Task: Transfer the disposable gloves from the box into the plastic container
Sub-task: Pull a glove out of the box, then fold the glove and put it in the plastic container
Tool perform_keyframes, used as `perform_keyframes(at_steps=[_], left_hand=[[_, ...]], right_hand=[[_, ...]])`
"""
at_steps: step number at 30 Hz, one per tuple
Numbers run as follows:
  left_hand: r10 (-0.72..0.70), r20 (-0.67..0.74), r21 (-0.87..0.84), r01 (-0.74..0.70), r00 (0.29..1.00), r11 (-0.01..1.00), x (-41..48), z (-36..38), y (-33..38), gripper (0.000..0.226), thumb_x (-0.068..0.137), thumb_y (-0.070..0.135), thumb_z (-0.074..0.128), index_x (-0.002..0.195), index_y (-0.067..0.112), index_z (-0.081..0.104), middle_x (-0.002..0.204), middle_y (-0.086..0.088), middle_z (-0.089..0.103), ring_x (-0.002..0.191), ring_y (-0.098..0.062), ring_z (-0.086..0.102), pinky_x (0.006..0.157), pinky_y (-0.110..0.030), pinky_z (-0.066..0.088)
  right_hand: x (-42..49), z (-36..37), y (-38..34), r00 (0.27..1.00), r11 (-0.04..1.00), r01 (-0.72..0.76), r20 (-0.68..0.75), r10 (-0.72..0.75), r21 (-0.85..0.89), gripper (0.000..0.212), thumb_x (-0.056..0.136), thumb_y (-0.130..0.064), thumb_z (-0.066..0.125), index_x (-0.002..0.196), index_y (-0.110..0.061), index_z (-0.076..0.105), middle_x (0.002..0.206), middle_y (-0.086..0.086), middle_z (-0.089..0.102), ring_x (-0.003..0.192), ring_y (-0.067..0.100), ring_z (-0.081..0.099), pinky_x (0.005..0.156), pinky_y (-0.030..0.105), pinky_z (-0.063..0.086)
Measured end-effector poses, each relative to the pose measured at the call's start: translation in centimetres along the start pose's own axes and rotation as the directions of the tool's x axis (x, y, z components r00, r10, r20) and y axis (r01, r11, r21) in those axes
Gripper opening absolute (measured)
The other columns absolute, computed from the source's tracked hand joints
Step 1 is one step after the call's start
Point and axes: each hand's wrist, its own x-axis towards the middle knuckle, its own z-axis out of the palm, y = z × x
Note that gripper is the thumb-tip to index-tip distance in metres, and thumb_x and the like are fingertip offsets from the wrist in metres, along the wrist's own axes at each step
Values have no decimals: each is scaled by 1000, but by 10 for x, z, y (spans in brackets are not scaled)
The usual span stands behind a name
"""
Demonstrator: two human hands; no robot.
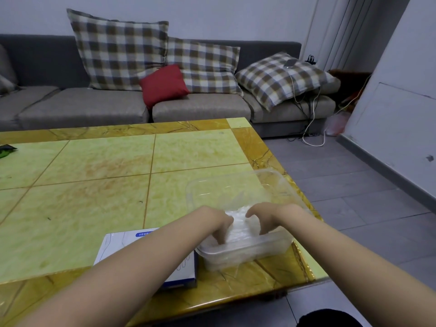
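A clear plastic container (245,254) stands near the table's front right corner. A bundle of thin translucent disposable gloves (240,225) fills its middle. My left hand (220,224) and my right hand (264,218) both reach into the container, fingers curled down onto the gloves from either side. A clear lid (226,187) lies flat just behind the container. The white and blue glove box (118,244) lies flat to the left of the container, partly hidden under my left forearm.
The yellow-green tiled table (94,185) ends close to the container on the right and front. A dark object (7,149) lies at the far left edge. Behind the table stands a grey sofa (82,107) with checked cushions.
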Motion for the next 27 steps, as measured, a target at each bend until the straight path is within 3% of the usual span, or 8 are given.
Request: perform_keyframes(at_steps=[3,5,10,13,16,18,23,27], left_hand=[[40,-186,-95,-59,982,994,-17,-11,-7,52,97,31,49,144,14,34,138,-8,47,120,-26,50,91,-34,42],[43,-346,-195,-116,937,974,-34,-14,-15,44,99,28,45,140,15,38,136,-7,49,119,-25,51,92,-34,41],[-152,-758,-283,-109,634,953,-70,11,-51,30,95,20,44,125,20,48,124,2,52,116,-18,47,94,-33,32],[-299,-768,-390,-44,567,920,-89,40,-78,27,94,18,44,121,20,50,118,2,51,115,-17,46,93,-33,30],[-382,-668,-431,86,639,898,-103,76,-99,29,95,23,45,123,22,49,122,2,50,116,-17,45,96,-33,29],[-404,-563,-422,170,721,891,-108,97,-106,31,95,28,45,126,24,47,125,1,47,120,-18,42,98,-35,29],[-316,-366,-636,12,875,772,-114,123,-112,45,85,27,60,128,21,46,124,-3,47,118,-21,45,95,-31,39],[-181,-267,-588,-12,947,809,-120,126,-111,78,77,35,74,140,26,30,130,-1,36,125,-20,34,104,-32,35]], right_hand=[[-25,-14,-16,962,997,69,-268,-61,21,45,92,-17,58,136,-18,46,134,-1,53,122,19,50,96,31,43],[-40,-21,-31,856,985,149,-511,-82,92,38,94,-11,49,131,-22,49,124,-5,60,112,15,55,85,28,44],[-59,-27,-77,613,934,335,-782,-115,125,39,94,-4,42,131,-16,45,130,-3,51,116,16,50,81,30,44],[-62,-24,-107,523,896,438,-833,-181,80,39,91,1,45,128,-11,48,126,4,50,116,20,48,84,36,46],[-64,-16,-139,454,870,492,-840,-297,-42,36,86,6,49,118,-8,57,117,7,56,109,23,49,83,31,44],[-60,-6,-160,484,867,484,-788,-381,-122,36,86,6,50,117,-8,58,118,8,55,110,25,47,87,32,40],[-49,22,-198,799,928,349,-478,-367,-130,38,95,-17,51,132,-9,44,127,12,48,120,27,43,90,36,39],[-45,26,-204,831,956,294,-489,-265,-18,33,94,-18,53,126,-9,49,124,12,50,115,29,50,85,37,42]])
